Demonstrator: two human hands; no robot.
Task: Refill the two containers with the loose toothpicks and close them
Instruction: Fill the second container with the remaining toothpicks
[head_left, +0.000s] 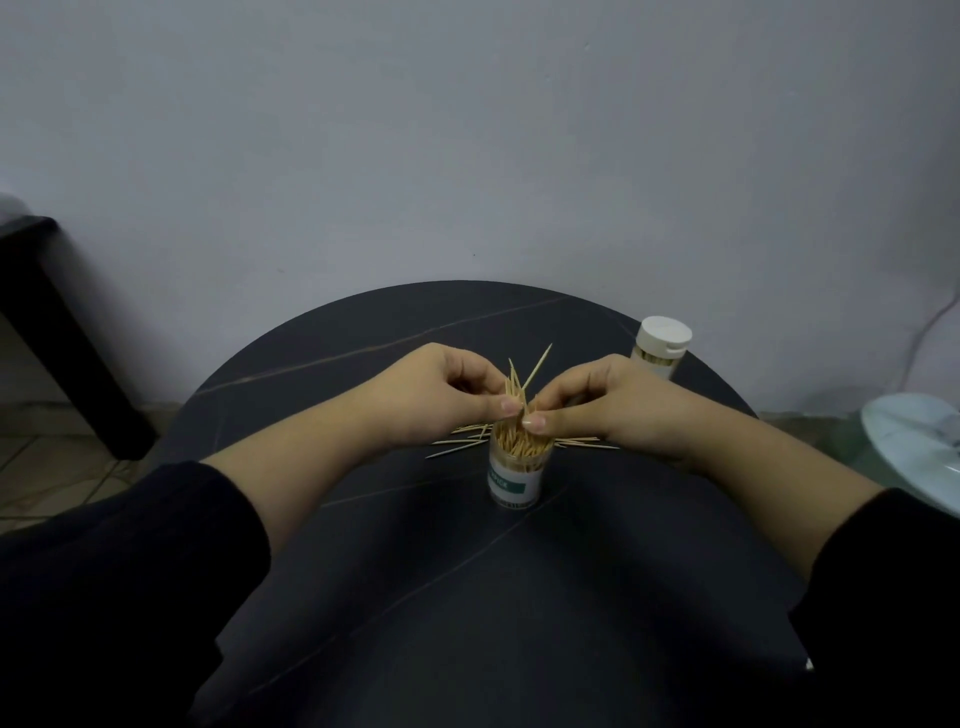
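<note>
**Feeding a pinched bundle into the open container**

I am pinching a small bundle of toothpicks (516, 388) between both hands directly above the open container (514, 480); my left hand (457, 384) is gripping it from one side with thumb and curled fingers, and my right hand (597, 402) is pinching it from the other, so the sticks are staying roughly parallel and upright over the mouth; one stick is splaying out at the top, away from the rest.

The open container is standing upright on the dark round table (467, 597), already looking nearly full, which I judge is why I am guiding the bundle in with two hands and not dropping it.

More loose toothpicks (462, 442) are lying flat on the table just behind the open container, on both sides of it; they are waiting their turn.

The capped container (661, 347) is standing well beyond the open container, to its right, lid on and apparently finished.

I am not seeing a lid for the open container anywhere.
</note>
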